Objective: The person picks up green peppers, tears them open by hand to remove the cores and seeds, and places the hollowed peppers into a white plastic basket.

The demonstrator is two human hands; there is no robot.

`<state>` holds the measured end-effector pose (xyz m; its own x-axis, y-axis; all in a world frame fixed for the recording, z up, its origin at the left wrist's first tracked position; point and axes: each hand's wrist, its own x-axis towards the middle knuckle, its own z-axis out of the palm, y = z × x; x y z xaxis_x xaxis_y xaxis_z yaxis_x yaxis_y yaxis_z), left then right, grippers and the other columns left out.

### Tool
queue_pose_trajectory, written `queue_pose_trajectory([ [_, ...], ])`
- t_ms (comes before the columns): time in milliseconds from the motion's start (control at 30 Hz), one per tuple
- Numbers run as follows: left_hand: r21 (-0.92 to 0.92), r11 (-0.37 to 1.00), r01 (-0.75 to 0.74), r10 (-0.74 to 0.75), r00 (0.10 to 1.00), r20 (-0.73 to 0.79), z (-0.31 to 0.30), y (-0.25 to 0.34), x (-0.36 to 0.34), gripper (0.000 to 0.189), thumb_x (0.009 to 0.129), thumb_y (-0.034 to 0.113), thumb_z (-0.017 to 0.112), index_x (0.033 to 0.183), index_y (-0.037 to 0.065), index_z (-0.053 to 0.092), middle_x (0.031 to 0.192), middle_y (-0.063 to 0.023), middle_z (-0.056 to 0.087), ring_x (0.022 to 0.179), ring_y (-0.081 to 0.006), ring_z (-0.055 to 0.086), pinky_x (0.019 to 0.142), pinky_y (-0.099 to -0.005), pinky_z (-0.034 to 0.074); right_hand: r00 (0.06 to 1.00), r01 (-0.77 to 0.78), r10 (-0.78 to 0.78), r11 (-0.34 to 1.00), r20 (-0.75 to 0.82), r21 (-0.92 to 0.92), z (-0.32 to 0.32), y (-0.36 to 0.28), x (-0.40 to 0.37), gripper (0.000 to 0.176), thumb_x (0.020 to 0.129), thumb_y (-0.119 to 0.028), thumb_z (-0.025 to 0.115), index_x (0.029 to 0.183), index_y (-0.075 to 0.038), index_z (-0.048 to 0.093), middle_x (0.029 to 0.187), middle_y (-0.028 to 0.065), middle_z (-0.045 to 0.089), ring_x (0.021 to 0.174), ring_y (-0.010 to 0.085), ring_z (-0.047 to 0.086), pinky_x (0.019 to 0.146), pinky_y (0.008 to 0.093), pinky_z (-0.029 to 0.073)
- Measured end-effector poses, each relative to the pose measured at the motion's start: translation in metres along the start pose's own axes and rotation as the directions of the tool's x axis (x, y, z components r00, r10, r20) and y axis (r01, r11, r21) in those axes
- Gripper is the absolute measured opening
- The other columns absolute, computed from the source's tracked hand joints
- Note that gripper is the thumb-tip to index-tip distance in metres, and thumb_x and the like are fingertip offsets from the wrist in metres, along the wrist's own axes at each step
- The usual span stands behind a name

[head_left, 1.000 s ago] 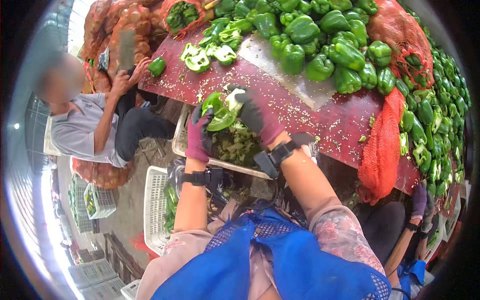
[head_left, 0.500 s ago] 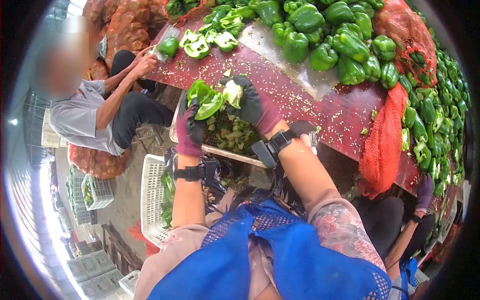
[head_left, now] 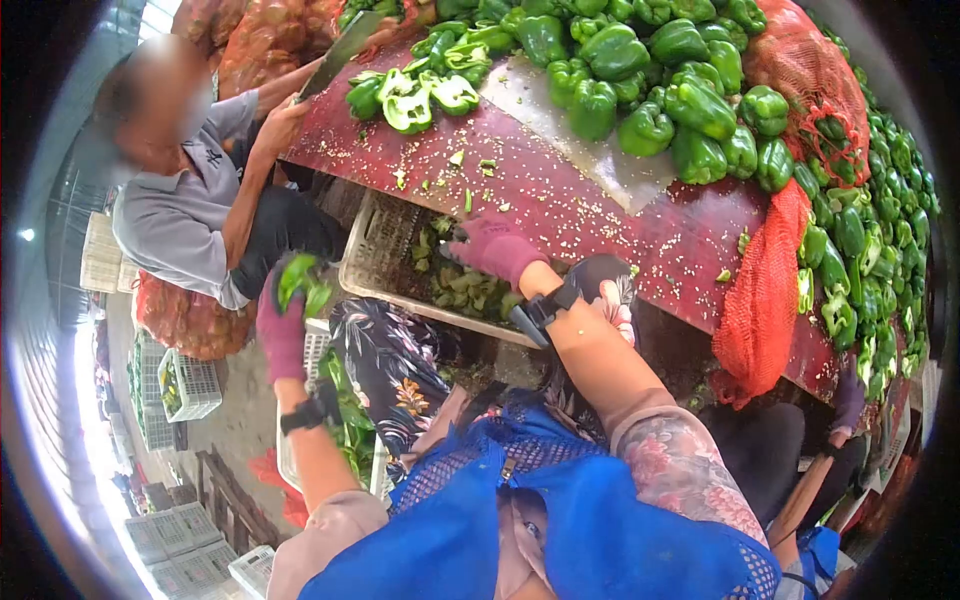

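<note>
At the person's left, in the head view, the left hand (head_left: 282, 325) seems closed around green pepper pieces (head_left: 298, 282), above the white crate (head_left: 288, 455) of cut pepper. Motion blur there; a loose grip or quick swing could drop pieces outside the rim, onto the floor or the flowered trousers (head_left: 385, 355). Right hand (head_left: 495, 248) is over the scrap crate (head_left: 352, 278), fingers bent down; cannot tell if it pinches anything. Scraps caught on the glove could spill over the rim or onto the table (head_left: 600, 225). Co-worker (head_left: 180, 215) has a big knife (head_left: 340, 55) up at the table corner, near the cut peppers (head_left: 408, 105); reaching there could mean a cut. Whole pepper pile (head_left: 695, 105) is heaped; a bump could roll some down. Red net bag (head_left: 762, 310) hangs off the table edge, could snag or slide.

Hidden/unclear: left fingertips and exact piece count (blur), right fingertips against the dark scraps, part of the white crate behind the left forearm, floor under the table. Right-side person's gloved hand (head_left: 848, 395) is partly seen, body cut off. Outer edges are warped and black.
</note>
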<state>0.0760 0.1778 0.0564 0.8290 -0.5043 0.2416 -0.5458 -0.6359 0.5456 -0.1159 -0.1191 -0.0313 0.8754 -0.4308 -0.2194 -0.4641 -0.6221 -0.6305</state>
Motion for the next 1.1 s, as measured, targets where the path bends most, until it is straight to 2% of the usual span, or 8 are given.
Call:
queue_pose_trajectory([
  [133, 0.697, 0.691, 0.192, -0.442, 0.875, 0.197, -0.024, -0.039, -0.034, 0.076, 0.079, 0.042, 0.071, 0.141, 0.01, 0.042, 0.142, -0.0196, 0.045, 0.132, -0.0373, 0.042, 0.107, -0.0444, 0.036, 0.987, 0.108, -0.07, 0.953, -0.142, 0.285, -0.006, -0.006, -0.003, 0.059, 0.089, -0.049, 0.052, 0.128, -0.004, 0.052, 0.123, 0.0221, 0.059, 0.113, 0.0386, 0.056, 0.097, 0.0457, 0.043],
  [267, 0.322, 0.914, 0.245, -0.303, 0.942, 0.146, -0.009, -0.019, -0.021, 0.077, 0.079, 0.044, 0.07, 0.142, 0.01, 0.042, 0.141, -0.0194, 0.047, 0.131, -0.0363, 0.043, 0.107, -0.0441, 0.036, 0.971, 0.058, 0.019, 0.947, -0.237, 0.315, 0.007, -0.005, 0.015, 0.064, 0.09, -0.049, 0.052, 0.135, -0.004, 0.046, 0.13, 0.0234, 0.053, 0.119, 0.0385, 0.052, 0.1, 0.0454, 0.04],
  [467, -0.063, 0.973, -0.222, 0.23, 0.953, 0.198, 0.054, 0.101, 0.044, 0.073, 0.084, 0.043, 0.067, 0.141, 0.004, 0.042, 0.141, -0.0207, 0.046, 0.129, -0.0347, 0.045, 0.108, -0.0405, 0.035, 0.929, -0.04, 0.151, 0.948, -0.337, 0.315, -0.042, -0.017, 0.014, 0.069, 0.087, -0.044, 0.06, 0.142, -0.008, 0.038, 0.14, 0.0238, 0.045, 0.126, 0.0402, 0.047, 0.103, 0.0452, 0.04],
  [667, -0.095, 0.993, 0.071, -0.017, 0.879, 0.476, 0.168, 0.125, 0.095, 0.094, 0.08, 0.061, 0.064, 0.144, -0.001, 0.032, 0.143, -0.0248, 0.042, 0.135, -0.0355, 0.038, 0.108, -0.0404, 0.034, 0.874, -0.018, 0.065, 0.995, -0.481, 0.101, -0.097, 0.015, 0.04, 0.075, 0.084, -0.052, 0.062, 0.141, -0.01, 0.037, 0.14, 0.0213, 0.043, 0.124, 0.0386, 0.048, 0.102, 0.0452, 0.041],
  [733, -0.138, 0.989, -0.052, 0.112, 0.876, 0.469, 0.2, 0.125, 0.096, 0.101, 0.075, 0.066, 0.066, 0.147, 0.005, 0.029, 0.147, -0.0242, 0.037, 0.138, -0.0369, 0.033, 0.11, -0.043, 0.033, 0.879, -0.145, 0.139, 0.989, -0.457, 0.021, -0.119, 0.029, 0.043, 0.079, 0.082, -0.052, 0.064, 0.142, -0.01, 0.036, 0.141, 0.021, 0.041, 0.124, 0.0386, 0.047, 0.102, 0.0456, 0.041],
  [867, -0.101, 0.965, -0.244, 0.262, 0.84, 0.475, 0.219, 0.129, 0.085, 0.115, 0.067, 0.074, 0.066, 0.151, 0.011, 0.019, 0.155, -0.0221, 0.02, 0.14, -0.0389, 0.027, 0.111, -0.0447, 0.032, 0.625, -0.377, 0.101, 0.907, -0.774, -0.186, -0.127, 0.067, 0.03, 0.097, 0.07, -0.054, 0.075, 0.146, -0.012, 0.032, 0.146, 0.0195, 0.037, 0.133, 0.0375, 0.038, 0.11, 0.048, 0.031],
  [967, -0.052, 0.947, -0.316, 0.306, 0.847, 0.435, 0.228, 0.13, 0.077, 0.126, 0.061, 0.077, 0.068, 0.153, 0.014, 0.009, 0.158, -0.0208, 0.009, 0.143, -0.038, 0.022, 0.113, -0.0455, 0.029, 0.354, -0.309, -0.126, 0.919, -0.927, -0.243, -0.149, 0.108, -0.015, 0.108, 0.062, -0.04, 0.085, 0.146, -0.003, 0.028, 0.145, 0.0225, 0.038, 0.135, 0.0365, 0.035, 0.11, 0.0426, 0.031],
  [1100, 0.006, 0.884, -0.467, 0.437, 0.832, 0.342, 0.247, 0.162, 0.077, 0.132, 0.055, 0.07, 0.076, 0.154, 0.013, 0.009, 0.157, -0.0214, 0.007, 0.144, -0.0417, 0.012, 0.117, -0.051, 0.018, 0.302, -0.489, -0.076, 0.844, -0.95, -0.223, -0.159, 0.163, -0.085, 0.112, 0.062, -0.037, 0.085, 0.148, -0.001, 0.024, 0.148, 0.0232, 0.033, 0.136, 0.0367, 0.032, 0.114, 0.042, 0.026],
])
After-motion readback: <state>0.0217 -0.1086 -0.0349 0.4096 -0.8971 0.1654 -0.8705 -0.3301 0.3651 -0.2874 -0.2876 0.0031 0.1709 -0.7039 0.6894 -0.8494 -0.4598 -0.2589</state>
